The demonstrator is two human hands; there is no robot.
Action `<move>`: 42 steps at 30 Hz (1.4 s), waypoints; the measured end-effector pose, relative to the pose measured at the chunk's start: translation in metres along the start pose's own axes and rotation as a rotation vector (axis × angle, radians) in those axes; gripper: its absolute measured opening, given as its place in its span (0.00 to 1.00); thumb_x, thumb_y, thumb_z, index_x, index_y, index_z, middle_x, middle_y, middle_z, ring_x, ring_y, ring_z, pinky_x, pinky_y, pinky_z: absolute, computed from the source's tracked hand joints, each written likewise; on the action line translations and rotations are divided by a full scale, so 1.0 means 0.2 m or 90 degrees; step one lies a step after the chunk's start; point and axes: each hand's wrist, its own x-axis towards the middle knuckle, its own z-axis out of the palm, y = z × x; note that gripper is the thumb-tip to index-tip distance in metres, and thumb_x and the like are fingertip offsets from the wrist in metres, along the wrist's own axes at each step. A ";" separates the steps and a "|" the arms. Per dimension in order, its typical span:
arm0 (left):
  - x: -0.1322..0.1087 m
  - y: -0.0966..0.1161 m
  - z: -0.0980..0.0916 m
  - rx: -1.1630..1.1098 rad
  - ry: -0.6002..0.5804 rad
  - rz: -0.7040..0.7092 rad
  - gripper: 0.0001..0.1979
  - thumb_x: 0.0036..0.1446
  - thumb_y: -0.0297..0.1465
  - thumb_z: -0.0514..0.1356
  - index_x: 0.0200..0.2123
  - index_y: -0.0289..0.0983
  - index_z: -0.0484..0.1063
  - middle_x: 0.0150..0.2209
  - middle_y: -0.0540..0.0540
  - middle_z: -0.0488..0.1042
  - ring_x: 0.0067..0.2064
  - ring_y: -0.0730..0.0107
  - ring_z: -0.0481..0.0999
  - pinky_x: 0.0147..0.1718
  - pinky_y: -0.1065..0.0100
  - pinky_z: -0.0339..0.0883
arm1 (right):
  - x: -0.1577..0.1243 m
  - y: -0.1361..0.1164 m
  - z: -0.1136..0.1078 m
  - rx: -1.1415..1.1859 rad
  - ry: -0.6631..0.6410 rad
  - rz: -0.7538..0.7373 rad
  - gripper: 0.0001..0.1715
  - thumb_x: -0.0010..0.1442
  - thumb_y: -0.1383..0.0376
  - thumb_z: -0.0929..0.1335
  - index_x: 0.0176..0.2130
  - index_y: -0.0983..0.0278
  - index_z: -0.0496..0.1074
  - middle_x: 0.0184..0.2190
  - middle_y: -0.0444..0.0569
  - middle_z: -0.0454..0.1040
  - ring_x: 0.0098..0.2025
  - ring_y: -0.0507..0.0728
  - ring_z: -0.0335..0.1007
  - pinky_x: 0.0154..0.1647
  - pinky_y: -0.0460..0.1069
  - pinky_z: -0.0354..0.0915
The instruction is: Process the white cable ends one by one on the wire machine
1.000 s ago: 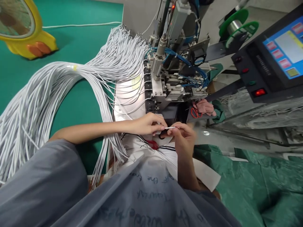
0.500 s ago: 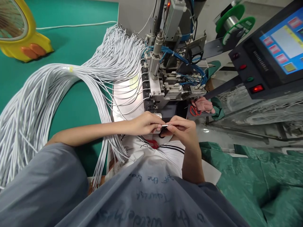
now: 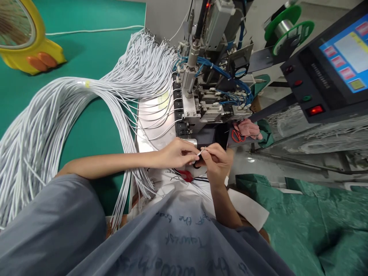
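— How many hands were at work, and on what?
— Two: the left hand [image 3: 175, 153] and right hand [image 3: 216, 161] each pinched one short white wire end [image 3: 201, 151], just near of the machine [image 3: 201, 99].
— Which way did it lie?
— Its long axis ran left to right, the right end tilted slightly far. One large bundle of white cables [image 3: 57, 115] fanned across the green table [image 3: 94, 46] at left.

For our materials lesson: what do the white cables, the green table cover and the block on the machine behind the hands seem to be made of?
White cables: probably matte plastic-sheathed wire, since they bend in soft loops. Green table cover: looks like a smooth rubber or vinyl mat, flat with a dull sheen. Machine block: bare metal, likely aluminium, silvery with visible screws. Left hand and right hand pinch one thin cable end.
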 end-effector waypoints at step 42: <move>0.06 -0.15 -0.06 0.232 -0.022 0.072 0.15 0.63 0.34 0.52 0.33 0.33 0.75 0.25 0.48 0.69 0.28 0.76 0.69 0.29 0.74 0.61 | 0.13 0.08 0.06 -0.103 -0.011 -0.049 0.11 0.57 0.65 0.66 0.24 0.63 0.71 0.21 0.43 0.63 0.23 0.50 0.58 0.23 0.47 0.53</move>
